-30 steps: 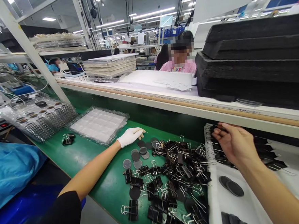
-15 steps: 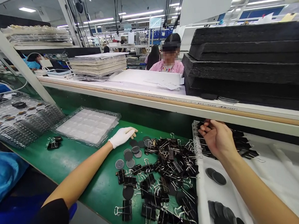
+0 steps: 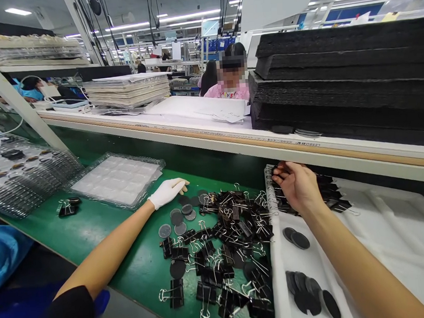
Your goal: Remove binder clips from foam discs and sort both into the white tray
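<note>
My left hand (image 3: pixel 169 192), in a white glove with bare fingertips, rests on the green tabletop (image 3: pixel 129 227) with its fingers stretched out and nothing visible in them. Beside its fingertips lie several round dark discs (image 3: pixel 177 216), next to a heap of black binder clips (image 3: pixel 234 220) with silver wire handles. My bare right hand (image 3: pixel 298 184) is at the far left corner of a white cloth-lined tray (image 3: pixel 367 254). Its fingers are curled on a black binder clip there, partly hidden by the hand. More clips line the tray's edge, and several dark discs (image 3: pixel 304 290) lie on the white lining.
A clear plastic tray (image 3: pixel 117 177) lies left of my left hand, with stacked clear trays (image 3: pixel 24 177) farther left. A shelf edge (image 3: pixel 195 133) runs just above my right hand. Black foam blocks (image 3: pixel 348 81) stand on the shelf. A person in pink (image 3: pixel 230 87) sits across.
The view has shifted slightly, so everything sits a little more to the left and higher. Both hands stay at about the same places, the right one still at the tray's corner clips.
</note>
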The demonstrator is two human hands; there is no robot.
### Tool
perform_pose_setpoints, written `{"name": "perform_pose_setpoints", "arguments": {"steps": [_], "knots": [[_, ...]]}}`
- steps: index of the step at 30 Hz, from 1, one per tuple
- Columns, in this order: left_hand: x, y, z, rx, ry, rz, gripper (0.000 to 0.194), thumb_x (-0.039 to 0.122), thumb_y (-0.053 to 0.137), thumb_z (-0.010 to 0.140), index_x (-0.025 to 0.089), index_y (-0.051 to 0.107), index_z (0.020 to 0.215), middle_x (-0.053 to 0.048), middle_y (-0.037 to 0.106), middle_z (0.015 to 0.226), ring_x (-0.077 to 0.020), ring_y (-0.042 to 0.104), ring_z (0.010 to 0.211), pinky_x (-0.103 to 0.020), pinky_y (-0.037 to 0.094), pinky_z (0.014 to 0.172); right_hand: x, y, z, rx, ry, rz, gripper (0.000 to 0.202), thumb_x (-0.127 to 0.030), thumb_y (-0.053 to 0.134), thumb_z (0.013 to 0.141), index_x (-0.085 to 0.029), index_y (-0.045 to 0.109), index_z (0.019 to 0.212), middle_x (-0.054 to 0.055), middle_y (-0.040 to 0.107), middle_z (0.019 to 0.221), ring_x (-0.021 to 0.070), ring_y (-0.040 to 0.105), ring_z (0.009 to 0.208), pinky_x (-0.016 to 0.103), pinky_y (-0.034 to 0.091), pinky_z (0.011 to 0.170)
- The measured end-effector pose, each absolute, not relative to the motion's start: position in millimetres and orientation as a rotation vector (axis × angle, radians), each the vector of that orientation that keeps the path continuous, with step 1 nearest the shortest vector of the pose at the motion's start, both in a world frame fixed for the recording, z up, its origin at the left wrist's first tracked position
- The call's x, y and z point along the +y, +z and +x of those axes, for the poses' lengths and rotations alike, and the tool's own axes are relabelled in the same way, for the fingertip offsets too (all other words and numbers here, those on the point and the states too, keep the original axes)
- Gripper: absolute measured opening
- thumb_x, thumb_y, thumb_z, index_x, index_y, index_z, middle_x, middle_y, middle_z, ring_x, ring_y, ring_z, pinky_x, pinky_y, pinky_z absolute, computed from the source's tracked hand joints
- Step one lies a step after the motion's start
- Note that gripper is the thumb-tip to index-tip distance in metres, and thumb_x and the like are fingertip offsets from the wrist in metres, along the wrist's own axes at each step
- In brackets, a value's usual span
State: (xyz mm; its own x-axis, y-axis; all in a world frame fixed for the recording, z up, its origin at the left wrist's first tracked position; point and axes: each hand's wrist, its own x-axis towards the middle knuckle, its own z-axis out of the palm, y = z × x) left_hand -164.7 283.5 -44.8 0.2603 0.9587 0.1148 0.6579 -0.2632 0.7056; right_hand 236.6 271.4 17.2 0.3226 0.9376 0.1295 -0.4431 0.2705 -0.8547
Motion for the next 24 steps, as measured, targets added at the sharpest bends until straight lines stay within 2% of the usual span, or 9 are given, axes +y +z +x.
{"name": "perform_pose_setpoints", "arguments": {"steps": [8, 11, 15, 24], "knots": [[286.4, -50.3, -167.8, 1.450, 0.753, 2.004, 0.050, 0.054, 0.040, 0.104, 0.019, 0.072, 0.122, -0.003, 0.076, 0.102, -0.0154, 0.070, 0.089, -0.028, 0.053, 0.090, 269.7, 20.9, 235.9, -0.674, 1.031, -0.842, 0.045, -0.031, 0.086, 0.046, -0.020, 0.063, 0.083, -0.001, 0.065, 0.091, 0.0151, 0.062, 0.080, 0.025, 0.046, 0.058], [287.2, -51.1, -167.8, 1.455, 0.760, 2.006, 0.050, 0.054, 0.040, 0.104, 0.020, 0.072, 0.122, -0.004, 0.077, 0.103, -0.0155, 0.070, 0.089, -0.028, 0.054, 0.090, 269.3, 22.0, 235.3, -0.679, 1.026, -0.848, 0.044, -0.031, 0.086, 0.046, -0.020, 0.063, 0.082, -0.002, 0.063, 0.090, 0.0159, 0.062, 0.085, 0.025, 0.047, 0.060], [286.4, -48.5, -166.2, 1.458, 0.747, 2.007, 0.050, 0.054, 0.041, 0.104, 0.019, 0.072, 0.121, -0.004, 0.077, 0.102, -0.0155, 0.070, 0.089, -0.028, 0.055, 0.090, 268.7, 22.9, 234.6, -0.661, 1.032, -0.857, 0.044, -0.031, 0.087, 0.046, -0.020, 0.062, 0.081, -0.002, 0.062, 0.088, 0.0165, 0.061, 0.086, 0.026, 0.047, 0.061], [282.8, -42.4, -164.4, 1.475, 0.724, 2.020, 0.051, 0.053, 0.040, 0.103, 0.018, 0.071, 0.122, -0.005, 0.077, 0.101, -0.0168, 0.071, 0.092, -0.028, 0.055, 0.091, 269.7, 19.6, 238.3, -0.665, 1.029, -0.850, 0.046, -0.029, 0.090, 0.048, -0.021, 0.065, 0.085, -0.002, 0.065, 0.098, 0.0157, 0.062, 0.089, 0.026, 0.046, 0.062]]}}
